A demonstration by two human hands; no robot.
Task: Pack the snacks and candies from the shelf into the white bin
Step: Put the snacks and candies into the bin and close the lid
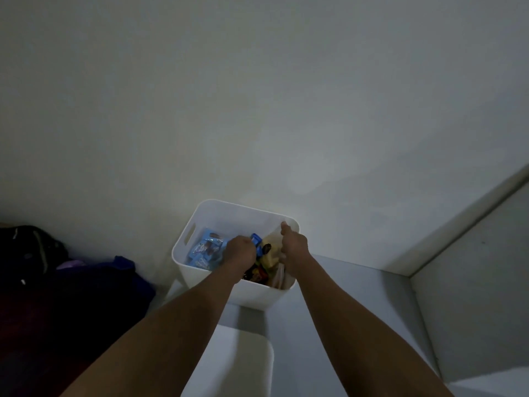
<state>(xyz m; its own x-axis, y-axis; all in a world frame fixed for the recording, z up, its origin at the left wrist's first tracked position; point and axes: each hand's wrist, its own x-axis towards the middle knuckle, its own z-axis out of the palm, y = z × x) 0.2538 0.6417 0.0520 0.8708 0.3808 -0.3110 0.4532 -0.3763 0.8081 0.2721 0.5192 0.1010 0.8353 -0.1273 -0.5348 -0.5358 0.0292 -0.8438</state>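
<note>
The white bin (200, 213) stands on the grey shelf against the wall, with a slot handle on its left side. Inside lie light blue snack packs (204, 250), a yellow pack (270, 255) and dark red wrappers (257, 275). My left hand (240, 250) reaches down into the bin, fingers closed around a small blue candy wrapper (255, 239). My right hand (294, 247) is at the bin's right side, fingers curled on a pale clear bag (279, 275) that hangs inside along the wall. Both forearms hide the bin's near rim.
The grey shelf surface (357, 296) runs to the right, up to a white side panel (472, 267). A white block (243, 362) sits below the bin, nearer me. Dark bags and purple cloth (71, 270) are heaped at the left.
</note>
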